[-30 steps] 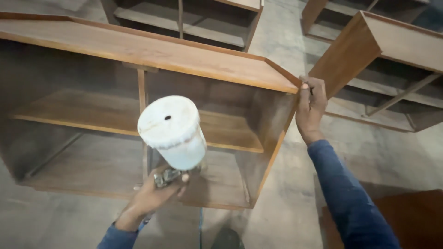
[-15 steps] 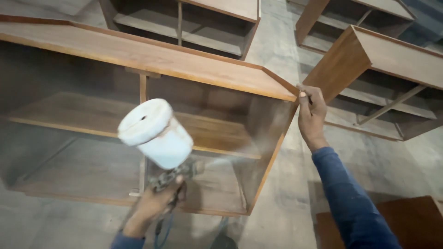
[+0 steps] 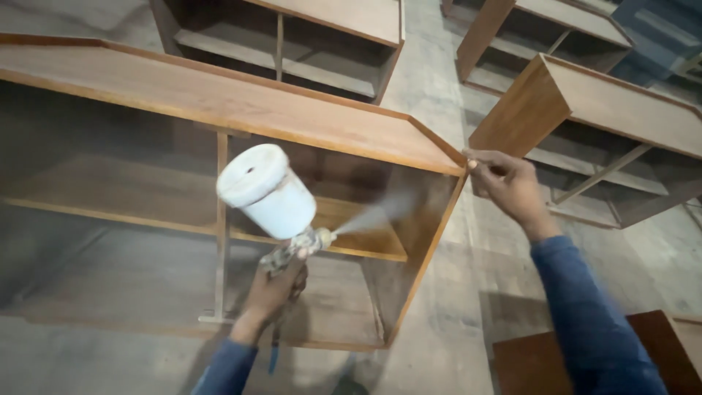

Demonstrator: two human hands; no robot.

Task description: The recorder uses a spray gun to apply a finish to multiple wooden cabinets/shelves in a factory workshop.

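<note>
Head view: we see a wooden shelf unit [image 3: 219,110] lying on the grey concrete floor [image 3: 453,292]. Our left hand [image 3: 274,289] grips a white-cupped spray gun [image 3: 274,201], misting rightward inside. Our right hand [image 3: 508,183] pinches its near-right corner; more shelf units [image 3: 614,110] stand far right.

No packages, labels, signs or screens in view — none on shelves, none on floor.

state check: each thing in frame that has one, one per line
White-cupped metal spray gun: tilted, spraying mist rightward into the shelf unit.
Left hand: grip closed on the gun handle.
Right hand: grip closed on the top right corner of the brown wooden shelf unit.
Shelf unit: open-fronted, shelves bare.
</note>
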